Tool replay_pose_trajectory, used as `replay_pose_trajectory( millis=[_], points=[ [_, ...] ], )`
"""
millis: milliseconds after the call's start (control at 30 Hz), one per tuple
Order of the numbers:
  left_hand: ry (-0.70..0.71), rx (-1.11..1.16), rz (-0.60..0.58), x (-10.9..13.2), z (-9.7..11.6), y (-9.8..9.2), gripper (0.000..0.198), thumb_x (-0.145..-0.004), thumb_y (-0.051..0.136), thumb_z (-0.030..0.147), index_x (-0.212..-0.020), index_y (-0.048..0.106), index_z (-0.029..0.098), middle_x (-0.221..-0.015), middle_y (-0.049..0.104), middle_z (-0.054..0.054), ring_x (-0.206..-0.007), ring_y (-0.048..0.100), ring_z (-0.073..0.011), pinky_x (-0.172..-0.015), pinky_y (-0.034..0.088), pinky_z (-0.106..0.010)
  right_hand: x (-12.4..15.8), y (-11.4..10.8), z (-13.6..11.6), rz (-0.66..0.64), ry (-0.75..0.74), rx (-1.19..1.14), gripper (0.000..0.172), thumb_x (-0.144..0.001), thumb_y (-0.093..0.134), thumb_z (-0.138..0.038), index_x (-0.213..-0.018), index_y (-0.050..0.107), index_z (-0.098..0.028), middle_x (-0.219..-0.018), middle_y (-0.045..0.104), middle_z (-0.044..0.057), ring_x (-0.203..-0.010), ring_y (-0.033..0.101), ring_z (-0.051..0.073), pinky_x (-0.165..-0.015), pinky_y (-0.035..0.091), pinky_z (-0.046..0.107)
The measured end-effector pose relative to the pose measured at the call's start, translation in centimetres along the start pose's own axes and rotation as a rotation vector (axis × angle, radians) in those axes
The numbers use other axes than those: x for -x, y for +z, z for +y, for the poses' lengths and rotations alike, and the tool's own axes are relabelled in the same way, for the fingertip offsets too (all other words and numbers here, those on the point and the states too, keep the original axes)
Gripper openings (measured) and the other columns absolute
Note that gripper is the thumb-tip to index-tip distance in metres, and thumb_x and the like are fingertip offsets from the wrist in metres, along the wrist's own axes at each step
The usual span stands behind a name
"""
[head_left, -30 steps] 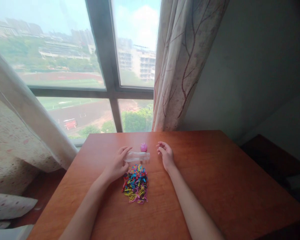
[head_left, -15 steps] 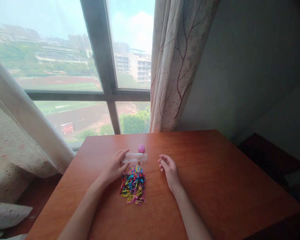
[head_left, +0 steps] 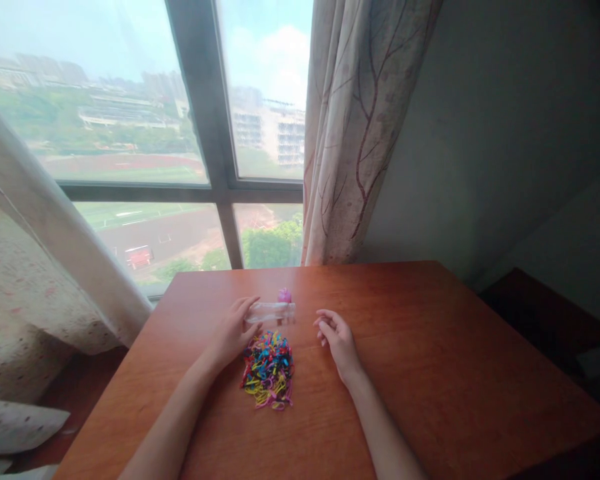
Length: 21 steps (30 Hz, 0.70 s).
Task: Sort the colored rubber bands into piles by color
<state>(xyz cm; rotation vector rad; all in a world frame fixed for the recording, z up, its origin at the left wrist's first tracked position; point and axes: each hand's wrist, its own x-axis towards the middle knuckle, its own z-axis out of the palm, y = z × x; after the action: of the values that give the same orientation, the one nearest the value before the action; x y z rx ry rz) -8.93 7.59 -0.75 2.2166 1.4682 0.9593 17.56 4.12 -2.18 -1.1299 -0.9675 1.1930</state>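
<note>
Clear tube (head_left: 275,311) in left grip (head_left: 233,333).

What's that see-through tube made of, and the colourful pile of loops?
The tube looks like clear, glossy plastic: the table shows through it. The colourful loops look like small rubber bands, thin and tangled, though too tiny to be sure.

Kinda crowded between the hands: the pile of rubber bands (head_left: 269,360) sits right beside the left hand (head_left: 233,333). The clear bottle (head_left: 273,311) lies crosswise just past the pile, one end at that hand's fingertips, with a pink cap (head_left: 284,295) right behind it. There's a bare strip between the pile and the right hand (head_left: 336,337). To the right of that hand the table (head_left: 430,347) is wide open. Well beyond both hands, the curtain (head_left: 350,167) hangs at the far edge.
</note>
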Motion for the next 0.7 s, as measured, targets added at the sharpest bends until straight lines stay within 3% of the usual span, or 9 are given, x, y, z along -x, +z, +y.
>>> replay_pose_trajectory(
  millis=[467, 700],
  points=[
    [0.006, -0.032, 0.031, -0.1, 0.3, -0.4, 0.05, -0.082, 0.06, 0.029, -0.13, 0.053, 0.02, -0.128, 0.057, -0.011, -0.117, 0.059, -0.025, -0.101, 0.049, -0.039, 0.0, 0.1, 0.1, -0.007, -0.009, 0.02, 0.029, -0.072, 0.063, -0.037, -0.097, 0.064, -0.02, -0.08, 0.065, 0.002, -0.056, 0.052, 0.011, -0.045, 0.038, 0.02],
    [-0.093, -0.093, 0.228, 0.5, 1.9, -2.4, 0.048, -0.087, 0.057, 0.04, -0.129, 0.049, 0.02, -0.127, 0.057, -0.012, -0.119, 0.056, -0.029, -0.101, 0.046, -0.046, 0.4, 0.1, 0.4, 0.021, -0.003, 0.055, 0.028, -0.071, 0.064, -0.038, -0.094, 0.064, -0.021, -0.079, 0.065, 0.002, -0.058, 0.054, 0.013, -0.047, 0.041, 0.022]
  ],
)
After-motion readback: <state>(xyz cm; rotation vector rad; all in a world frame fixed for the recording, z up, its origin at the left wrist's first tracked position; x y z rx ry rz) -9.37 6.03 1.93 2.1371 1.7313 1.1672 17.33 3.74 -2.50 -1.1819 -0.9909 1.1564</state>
